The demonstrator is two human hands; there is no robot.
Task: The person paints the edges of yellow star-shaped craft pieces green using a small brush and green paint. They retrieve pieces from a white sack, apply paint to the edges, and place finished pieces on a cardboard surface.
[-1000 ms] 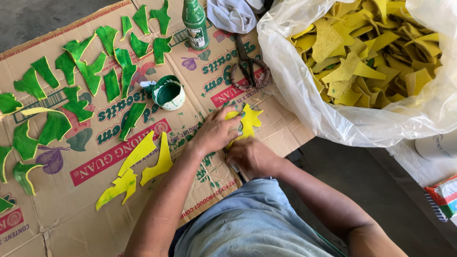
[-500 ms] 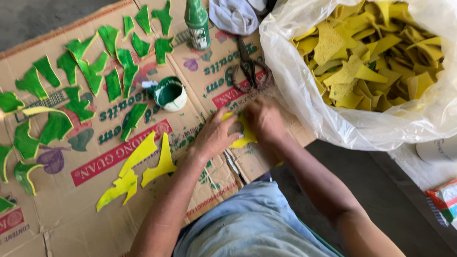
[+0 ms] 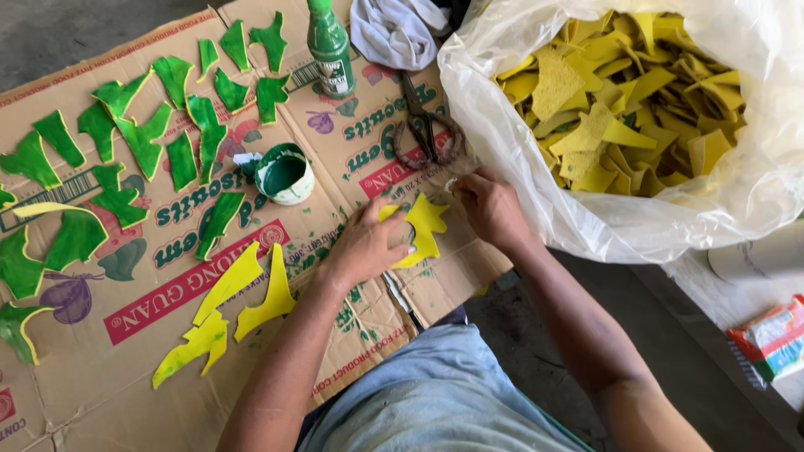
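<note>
Left hand [image 3: 368,244] lies open on the yellow star-shaped foam piece [image 3: 427,224]; right hand [image 3: 490,205] fingers pinch something small beside its upper point

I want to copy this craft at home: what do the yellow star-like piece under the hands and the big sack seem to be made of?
The yellow piece looks like thin foam or spongy sheet: matt, flat, cleanly cut edges. The sack seems thin translucent plastic film: glossy, crinkled, yellow offcuts showing through.
</note>
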